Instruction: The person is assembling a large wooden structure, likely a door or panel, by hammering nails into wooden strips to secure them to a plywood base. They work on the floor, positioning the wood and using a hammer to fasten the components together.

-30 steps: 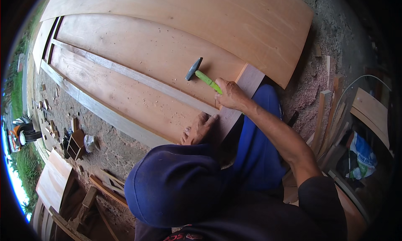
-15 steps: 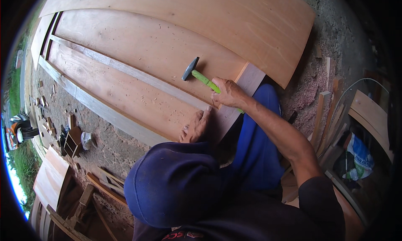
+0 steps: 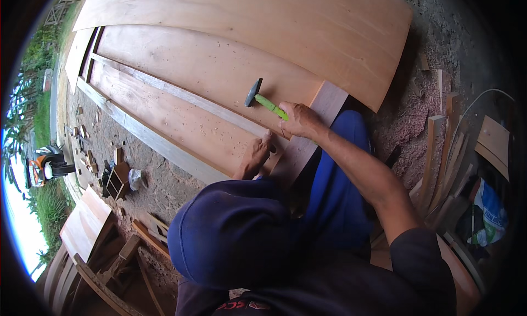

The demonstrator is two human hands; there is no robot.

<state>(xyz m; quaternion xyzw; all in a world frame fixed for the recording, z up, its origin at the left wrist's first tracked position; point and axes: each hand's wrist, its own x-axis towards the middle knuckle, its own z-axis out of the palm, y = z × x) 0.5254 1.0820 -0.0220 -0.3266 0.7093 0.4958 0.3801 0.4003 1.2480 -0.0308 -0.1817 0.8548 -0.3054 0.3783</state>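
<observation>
My right hand [image 3: 301, 120] is closed round the green handle of a hammer [image 3: 269, 104]. Its dark metal head is over the plywood panel [image 3: 208, 58], beyond the middle batten. My left hand [image 3: 257, 154] is curled at the near end of that long wooden batten [image 3: 186, 96], a finger or thumb on its top edge. Whether a nail is between those fingers is too small to tell. The batten's end meets a wide crosswise board [image 3: 307, 151] just beside both hands. Rounded dark-blue cloth [image 3: 230, 233] hides my left forearm.
A second batten [image 3: 148, 135] edges the panel's left side. Another plywood sheet [image 3: 329, 36] lies along the far side. Wood shavings dot the panel. Upright offcuts [image 3: 433, 151] and a blue-white bag [image 3: 488, 212] are at right; a small wooden box [image 3: 117, 181] and scraps lie left.
The whole view has shifted slightly. My left hand's fingers have gone from lying flatter to curled at the batten's end. The hammer stays in my right hand, almost in place.
</observation>
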